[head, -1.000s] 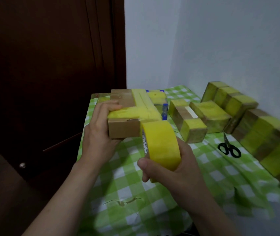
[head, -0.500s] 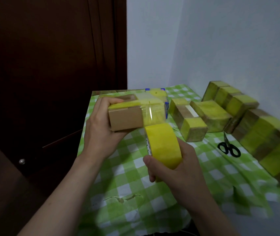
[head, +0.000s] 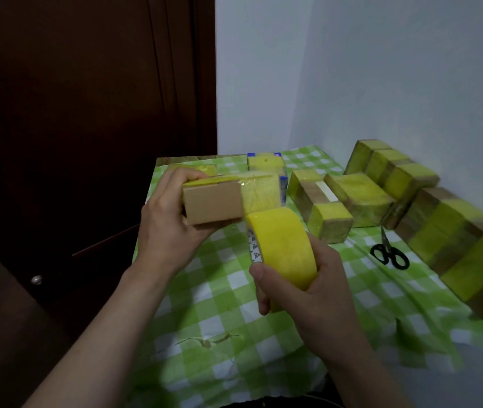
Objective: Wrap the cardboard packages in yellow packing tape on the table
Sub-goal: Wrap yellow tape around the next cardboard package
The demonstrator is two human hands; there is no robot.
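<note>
Left hand clamped on the cardboard package, fingers curled over its top left edge, package held up off the bench. Right hand wrapped round the yellow tape roll, thumb on the near side; roll sits just under the package's right end. Tape strip runs from the roll up over the right part of the package, yellow band along its top edge too. Green checked cloth covers the bench. Already-taped packages: cluster behind the roll, row along the right wall. Black scissors flat on the cloth between cluster and row
</note>
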